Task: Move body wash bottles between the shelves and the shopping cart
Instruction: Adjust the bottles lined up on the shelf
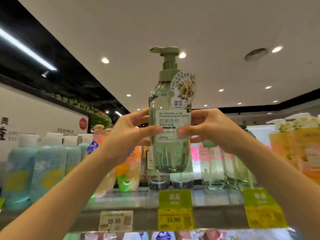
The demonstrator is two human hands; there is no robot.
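Two bare arms reach up from the bottom corners. The left hand (128, 134) and the right hand (209, 130) hold one green pump bottle of body wash (168, 122) between them. The fingers of both hands curl round its middle, with a thumb from each side pressing on the front label. Two hands likely keep the tall bottle steady and upright, with the label facing the person so the words can be read. The bottle is up in the air, in front of the top shelf (142, 215) and above it, not standing on it.

Just behind it stand more clear green bottles (180, 181) in a row, so it probably belongs to that spot. Yellow price tags (174, 219) hang on the shelf edge below them. Blue bottles (48, 170) are to the left, orange pouches (294, 149) to the right.

The shopping cart is not in view at all. The backs of both hands hide their fingertips behind the bottle. The shelf bottles look blurry, and their labels cannot be read. Only a cut-off strip of a lower shelf shows at the bottom.
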